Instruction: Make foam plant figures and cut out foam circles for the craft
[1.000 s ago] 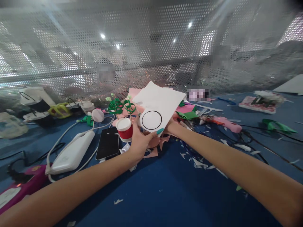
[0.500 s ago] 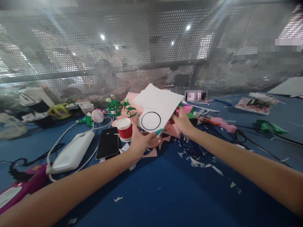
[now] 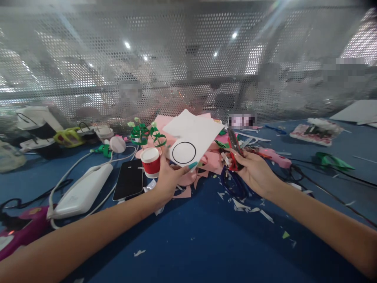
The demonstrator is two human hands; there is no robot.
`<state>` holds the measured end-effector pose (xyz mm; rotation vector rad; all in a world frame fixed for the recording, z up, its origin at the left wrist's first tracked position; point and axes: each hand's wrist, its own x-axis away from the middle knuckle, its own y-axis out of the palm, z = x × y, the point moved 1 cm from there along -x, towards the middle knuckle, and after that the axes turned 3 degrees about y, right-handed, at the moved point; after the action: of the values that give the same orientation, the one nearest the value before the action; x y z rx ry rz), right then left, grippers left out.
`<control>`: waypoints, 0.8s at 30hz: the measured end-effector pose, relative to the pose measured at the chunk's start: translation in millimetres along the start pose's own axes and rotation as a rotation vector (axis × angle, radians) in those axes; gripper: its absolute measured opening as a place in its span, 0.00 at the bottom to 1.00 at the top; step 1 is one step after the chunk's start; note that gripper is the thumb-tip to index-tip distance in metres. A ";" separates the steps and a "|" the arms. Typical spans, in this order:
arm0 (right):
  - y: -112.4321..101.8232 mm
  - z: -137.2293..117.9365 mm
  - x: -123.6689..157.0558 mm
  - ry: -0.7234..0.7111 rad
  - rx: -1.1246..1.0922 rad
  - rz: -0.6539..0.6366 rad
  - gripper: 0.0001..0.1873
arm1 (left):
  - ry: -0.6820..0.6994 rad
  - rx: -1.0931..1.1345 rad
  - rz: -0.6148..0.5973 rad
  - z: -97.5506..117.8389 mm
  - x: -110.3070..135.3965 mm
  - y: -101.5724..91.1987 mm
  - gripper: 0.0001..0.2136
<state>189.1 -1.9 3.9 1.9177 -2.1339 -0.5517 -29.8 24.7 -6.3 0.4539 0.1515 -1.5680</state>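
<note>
My left hand [image 3: 171, 179] pinches the near corner of a white sheet [image 3: 193, 135] with a black circle drawn on it, holding it tilted above the blue table [image 3: 191, 239]. My right hand [image 3: 255, 173] is closed on red-handled scissors [image 3: 233, 147], blades pointing up and away, just right of the sheet. A red paper cup [image 3: 150, 162] with curled green paper strips [image 3: 144, 133] behind it stands left of my left hand. Pink paper pieces [image 3: 213, 159] lie under and behind the sheet.
A black phone [image 3: 129, 179], a white power bank [image 3: 81, 192] with cable and a magenta glue gun [image 3: 20, 228] lie at left. A pink glue gun [image 3: 275, 156], cables and green scraps sit at right. Paper snippets litter the table. A perforated metal screen [image 3: 188, 59] backs it.
My right hand reached under the sheet into the pile, then drew back toward me holding the red-handled scissors. The left hand keeps the sheet almost still.
</note>
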 end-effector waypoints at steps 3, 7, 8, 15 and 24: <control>-0.1 -4.7 0.4 -0.022 0.025 -0.040 0.08 | -0.026 -0.030 0.011 -4.2 -1.7 -1.0 0.45; -3.3 -5.9 -0.8 -0.018 0.070 -0.084 0.06 | -0.079 -0.082 0.028 -9.3 -2.6 -2.5 0.42; -4.2 -5.1 -1.0 -0.004 0.078 -0.089 0.05 | -0.090 -0.090 0.025 -10.3 -2.6 -2.8 0.42; -2.3 -3.5 2.8 0.070 0.120 -0.149 0.11 | -0.114 -0.116 0.001 -13.8 -2.6 -5.1 0.45; -5.1 -1.9 1.5 0.135 0.097 -0.111 0.15 | -0.094 -0.120 -0.039 -10.6 -1.1 -3.7 0.45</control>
<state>194.3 -4.1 3.3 2.0718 -2.0138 -0.3331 -31.4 29.8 -16.2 0.2850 0.1821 -1.6059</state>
